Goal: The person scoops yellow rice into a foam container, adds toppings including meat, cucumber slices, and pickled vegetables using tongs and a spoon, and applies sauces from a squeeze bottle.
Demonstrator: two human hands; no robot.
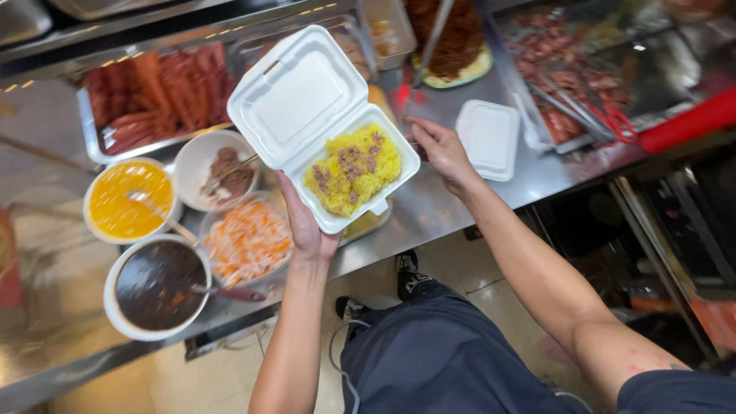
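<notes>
From the head camera, the left hand point(307, 226) held an open white foam box point(326, 126) from beneath, its fingers closed on the base, above the steel table point(429, 207). The box carried yellow rice point(354, 170) sprinkled with brown bits, its lid tipped back. The right hand point(443, 149) hovered just beside the box with fingers loosely spread, holding nothing, near a small foam lid point(489, 138). By my reading the box was mid-filling; a further topping would call for a utensil, such as the tongs point(571, 107) or the spoon in the dark sauce bowl point(157, 285).
</notes>
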